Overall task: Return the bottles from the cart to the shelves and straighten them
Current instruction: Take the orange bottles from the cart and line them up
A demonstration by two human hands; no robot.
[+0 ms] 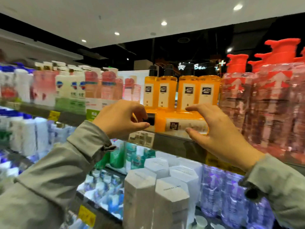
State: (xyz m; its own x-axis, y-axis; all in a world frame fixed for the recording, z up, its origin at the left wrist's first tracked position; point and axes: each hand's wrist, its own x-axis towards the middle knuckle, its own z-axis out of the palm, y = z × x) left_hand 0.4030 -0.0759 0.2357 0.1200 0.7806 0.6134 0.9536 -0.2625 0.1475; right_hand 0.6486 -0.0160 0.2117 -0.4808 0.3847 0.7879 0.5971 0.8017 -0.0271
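An orange bottle with a black cap lies on its side at the front of the top shelf, cap pointing left. My left hand pinches the cap between thumb and forefinger. My right hand spans the bottle's body at its right end, forefinger over the top and thumb on the white label. Behind it, several matching orange bottles stand upright in a row. The cart is out of view.
Clear pink bottles with red pumps crowd the shelf to the right. White, green and pink bottles fill the left. On the shelf below stand white hexagonal boxes and purple bottles. Yellow price tags hang on the shelf edges.
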